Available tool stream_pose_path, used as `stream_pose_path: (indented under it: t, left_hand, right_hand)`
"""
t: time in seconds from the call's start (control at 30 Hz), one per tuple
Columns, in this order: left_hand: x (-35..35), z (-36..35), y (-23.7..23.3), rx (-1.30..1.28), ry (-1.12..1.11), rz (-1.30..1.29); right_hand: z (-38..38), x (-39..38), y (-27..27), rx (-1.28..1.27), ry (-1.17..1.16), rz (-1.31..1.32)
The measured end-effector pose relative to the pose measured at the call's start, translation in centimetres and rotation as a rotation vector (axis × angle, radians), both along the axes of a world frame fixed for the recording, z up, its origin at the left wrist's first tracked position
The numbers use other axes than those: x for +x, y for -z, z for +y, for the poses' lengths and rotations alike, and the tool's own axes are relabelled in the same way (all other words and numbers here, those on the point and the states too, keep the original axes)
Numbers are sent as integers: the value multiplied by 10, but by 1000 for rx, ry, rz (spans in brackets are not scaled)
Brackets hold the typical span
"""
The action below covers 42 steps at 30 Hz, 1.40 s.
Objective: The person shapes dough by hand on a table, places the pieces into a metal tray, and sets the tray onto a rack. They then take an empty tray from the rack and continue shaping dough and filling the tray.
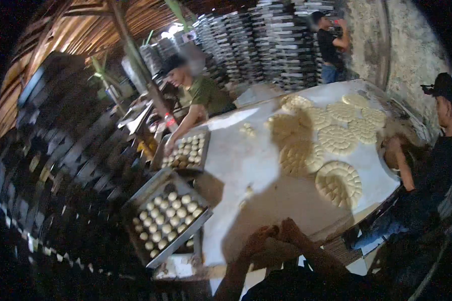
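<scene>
My left hand (262,235) and my right hand (290,232) are close together over the near edge of the pale worktable (226,175), dark in my own shadow. The fingers of both look curled in; whatever they may hold is too dark to make out. Ahead and to the right of them lies a round of cut dough pieces (338,184). Several more such dough rounds (337,139) spread toward the table's far right. A few small bits of dough (247,191) lie just beyond my left hand.
On the left, a tray of dough balls (202,216) sits tilted. Behind it a co-worker (206,95) reaches into a second tray (206,150). Another person (404,155) is at the right edge; a third (329,50) drinks at the back. Tall stacks of trays (278,45) line the wall.
</scene>
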<state>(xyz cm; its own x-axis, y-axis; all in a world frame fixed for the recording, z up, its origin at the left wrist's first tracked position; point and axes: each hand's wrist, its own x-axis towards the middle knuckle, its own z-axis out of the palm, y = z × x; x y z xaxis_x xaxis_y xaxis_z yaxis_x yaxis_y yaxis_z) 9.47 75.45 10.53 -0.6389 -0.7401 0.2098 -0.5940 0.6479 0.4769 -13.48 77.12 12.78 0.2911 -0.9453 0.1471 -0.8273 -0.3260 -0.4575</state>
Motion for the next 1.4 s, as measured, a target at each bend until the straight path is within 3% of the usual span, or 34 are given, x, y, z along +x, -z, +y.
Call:
stream_pose_path:
  t: [0.07,0.1,0.17,0.23,0.27,0.33,0.37,0.43,0.47,0.5,0.57,0.67,0.7,0.77,0.8,0.87,0.93,0.97,1.0,1.03,1.07,1.13,1.27,1.3,1.4]
  left_hand:
    - [7,38,-49,229,9,265]
    - [19,51,-62,285,-5,347]
    - [51,69,-42,339,-110,556]
    - [79,90,-30,391,-208,773]
    - [86,103,-40,355,-229,761]
    - [85,128,-65,291,-260,743]
    - [80,133,-75,277,-261,871]
    - [76,155,-107,373,-516,804]
    - [75,160,-114,417,-639,767]
    - [87,157,-90,288,-394,681]
    - [91,156,-88,215,-281,450]
    - [81,150,-65,25,-213,222]
    - [71,140,-60,11,-198,289]
    - [50,115,-57,232,-227,400]
    - [42,99,-55,470,-276,436]
    - [28,73,-69,567,-342,643]
    - [9,49,-88,259,-354,965]
    - [8,31,-45,239,-475,943]
    - [16,34,-17,-160,-482,511]
    - [23,38,-9,-150,-444,114]
    - [29,42,0,-184,-340,-258]
    - [18,8,-2,92,-303,-577]
    - [12,-45,13,-163,-594,-649]
    - [18,-52,23,-223,-660,-676]
    - [-13,-72,32,-201,-779,-352]
  right_hand:
    - [-15,20,42,-16,-160,237]
    - [-4,35,22,0,-215,105]
    - [25,63,-62,45,-314,-168]
    - [54,102,-83,-42,-294,-486]
    - [64,116,-87,-84,-271,-636]
    - [85,134,-74,179,-248,-591]
    - [96,142,-61,310,-229,-571]
    - [107,149,-21,238,-82,-579]
    - [108,146,-16,150,-80,-482]
    - [110,143,-9,60,-71,-384]
    - [113,133,-17,-209,-192,9]
    - [96,124,-40,-70,-268,393]
    - [84,114,-32,-230,-221,365]
    - [52,80,-8,-440,-104,253]
    - [38,64,1,-491,-38,166]
    - [-3,41,0,-383,115,-100]
    - [-14,17,-19,-188,297,-441]
    - [-17,6,-26,-76,395,-609]
    - [-18,-20,12,-59,312,-529]
    - [-20,-47,55,-55,232,-450]
    - [-29,-57,56,-78,171,-379]
    - [-44,-87,33,-136,48,-220]
    - [-46,-109,5,-148,-214,90]
    - [-69,-93,9,-70,-159,73]
    - [-95,-24,62,-274,-79,-68]
